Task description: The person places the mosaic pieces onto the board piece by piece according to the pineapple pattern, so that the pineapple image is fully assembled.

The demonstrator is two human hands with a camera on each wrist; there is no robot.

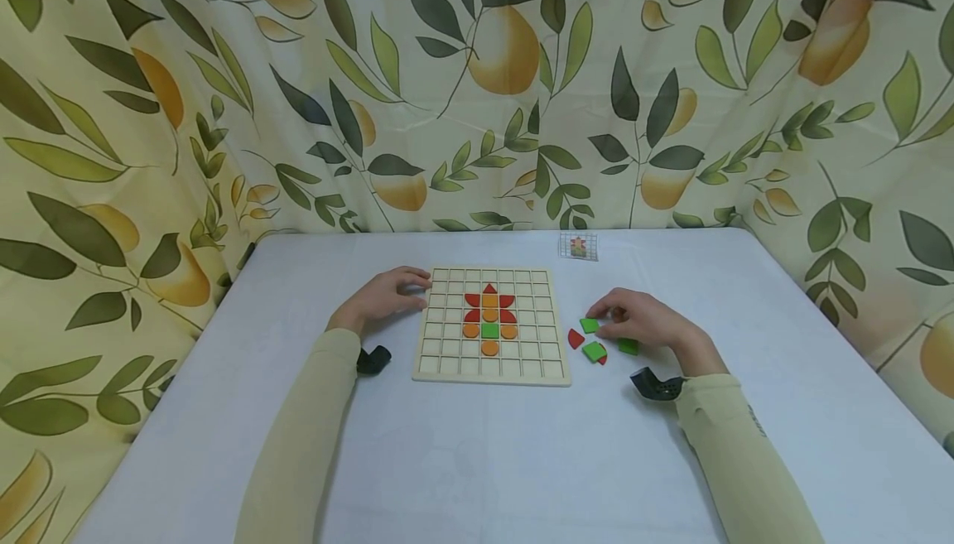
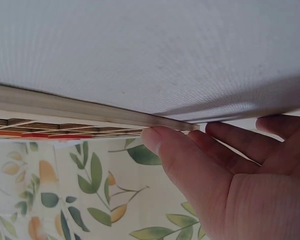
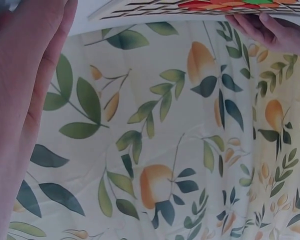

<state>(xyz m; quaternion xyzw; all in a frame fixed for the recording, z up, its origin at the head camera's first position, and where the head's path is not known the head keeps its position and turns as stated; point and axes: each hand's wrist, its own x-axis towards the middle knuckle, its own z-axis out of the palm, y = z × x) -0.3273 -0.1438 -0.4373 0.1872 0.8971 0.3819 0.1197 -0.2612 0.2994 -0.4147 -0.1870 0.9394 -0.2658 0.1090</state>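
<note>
While my left hand rested with relaxed fingers against the wooden grid board's left edge, my right hand lay right of that board. Its fingers pinched a green tile among loose red and green pieces.

The place looks like a small makeshift recording booth rather than a lived-in room. A table under a plain pale cloth is closed in at its far edge and both side edges by hanging fabric printed with green leaves and yellow pears, creased like a draped curtain. A small pattern card stands near the table's far edge.
</note>
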